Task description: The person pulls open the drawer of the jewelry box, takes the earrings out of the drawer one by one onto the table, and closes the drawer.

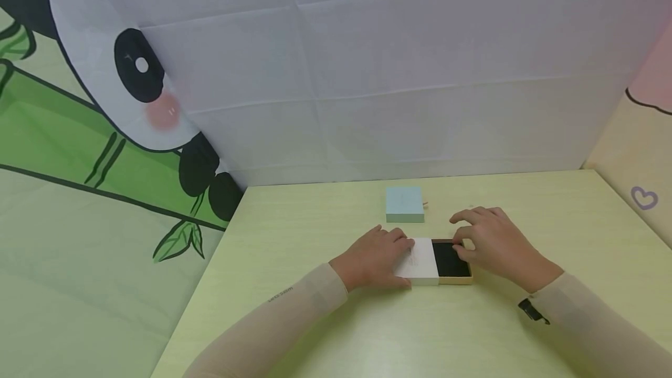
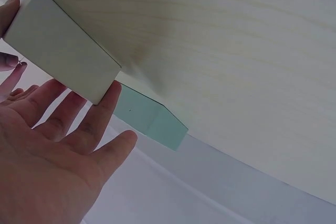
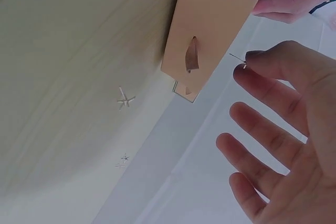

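A white slide-out box [image 1: 422, 264] lies on the table, its black-lined drawer [image 1: 446, 261] pulled partway out to the right. My left hand [image 1: 375, 258] grips the white sleeve, thumb at the near side and fingers over the top and far side. Above the drawer is my right hand [image 1: 496, 247]. In the right wrist view, its thumb and index finger pinch a tiny thing with a thin pin [image 3: 237, 57], too small to name surely. A ribbon tab [image 3: 192, 59] sticks out of the drawer's end. The drawer's inside shows only black lining.
Behind the white box stands a light blue box [image 1: 404, 203] with a small ribbon tab at its right. In the right wrist view, a small star-shaped piece [image 3: 125, 99] and another tiny piece [image 3: 125, 158] lie on the table. A printed cloth [image 1: 367, 74] hangs behind.
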The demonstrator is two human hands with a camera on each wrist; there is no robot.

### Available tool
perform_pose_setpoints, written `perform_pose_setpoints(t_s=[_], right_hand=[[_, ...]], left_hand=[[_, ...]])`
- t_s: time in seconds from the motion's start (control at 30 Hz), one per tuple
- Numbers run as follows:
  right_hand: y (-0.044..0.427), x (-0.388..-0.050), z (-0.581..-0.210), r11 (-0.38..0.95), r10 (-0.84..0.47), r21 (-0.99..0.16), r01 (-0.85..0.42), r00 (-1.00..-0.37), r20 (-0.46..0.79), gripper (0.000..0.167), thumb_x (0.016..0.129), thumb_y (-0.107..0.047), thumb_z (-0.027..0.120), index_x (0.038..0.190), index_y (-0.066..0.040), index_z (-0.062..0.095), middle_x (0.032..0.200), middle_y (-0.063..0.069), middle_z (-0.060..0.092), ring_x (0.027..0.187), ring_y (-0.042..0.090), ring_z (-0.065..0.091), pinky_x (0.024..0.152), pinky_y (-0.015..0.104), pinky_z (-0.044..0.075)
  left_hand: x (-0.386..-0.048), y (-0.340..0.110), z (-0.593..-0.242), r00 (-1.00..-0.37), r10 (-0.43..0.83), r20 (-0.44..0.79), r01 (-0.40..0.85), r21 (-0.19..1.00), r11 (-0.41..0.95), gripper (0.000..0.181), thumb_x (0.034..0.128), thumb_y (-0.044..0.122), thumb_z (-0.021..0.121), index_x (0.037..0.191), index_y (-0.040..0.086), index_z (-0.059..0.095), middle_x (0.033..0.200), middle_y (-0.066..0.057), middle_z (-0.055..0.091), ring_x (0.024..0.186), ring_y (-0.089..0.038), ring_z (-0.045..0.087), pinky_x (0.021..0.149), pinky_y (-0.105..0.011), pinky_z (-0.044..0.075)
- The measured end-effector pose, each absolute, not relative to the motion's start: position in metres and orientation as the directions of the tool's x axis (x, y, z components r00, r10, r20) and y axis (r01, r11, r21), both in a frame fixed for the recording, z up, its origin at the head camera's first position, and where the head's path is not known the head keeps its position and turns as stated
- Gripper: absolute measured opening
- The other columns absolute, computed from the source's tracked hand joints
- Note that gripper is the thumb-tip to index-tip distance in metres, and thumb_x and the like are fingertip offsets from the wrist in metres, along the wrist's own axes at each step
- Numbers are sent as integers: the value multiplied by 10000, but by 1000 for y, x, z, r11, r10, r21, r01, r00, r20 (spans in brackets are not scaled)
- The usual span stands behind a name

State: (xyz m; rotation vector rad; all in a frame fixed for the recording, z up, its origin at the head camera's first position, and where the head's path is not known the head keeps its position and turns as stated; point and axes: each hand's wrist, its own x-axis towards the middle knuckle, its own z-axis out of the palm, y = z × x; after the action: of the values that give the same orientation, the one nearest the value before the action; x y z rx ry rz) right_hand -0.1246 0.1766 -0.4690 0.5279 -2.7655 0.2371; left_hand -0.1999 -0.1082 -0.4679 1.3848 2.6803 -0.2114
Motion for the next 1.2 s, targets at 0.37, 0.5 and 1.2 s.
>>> perform_pose_setpoints(t_s=[0.37,0.5,1.2], right_hand=[[180,-124,-472,921,-313,-123,-371,-889,335,127,936,-192,977,896,-291,909,1342,80,856,1300,432,773,1064,668,577],[181,-125,-474,924,-304,-128,-360,-896,325,96,948,-186,968,914,-262,921,1350,87,854,1307,439,770,1075,671,578],[194,-136,-477,920,-325,-113,-375,-891,316,99,940,-184,970,916,-266,919,1345,80,854,1268,428,778,1035,668,595]], left_hand=[[-200,-110,-471,-564,812,-153,825,-73,560,822,1040,678,818,1693,225,610,1633,38,680,1428,-174,715,1414,-430,466],[-200,-111,-471,-563,813,-151,826,-83,557,818,1044,682,809,1693,226,610,1635,41,680,1431,-166,712,1407,-419,470],[-206,-103,-472,-573,807,-143,820,-97,565,811,1039,671,819,1681,218,617,1613,34,692,1415,-165,717,1363,-381,499]])
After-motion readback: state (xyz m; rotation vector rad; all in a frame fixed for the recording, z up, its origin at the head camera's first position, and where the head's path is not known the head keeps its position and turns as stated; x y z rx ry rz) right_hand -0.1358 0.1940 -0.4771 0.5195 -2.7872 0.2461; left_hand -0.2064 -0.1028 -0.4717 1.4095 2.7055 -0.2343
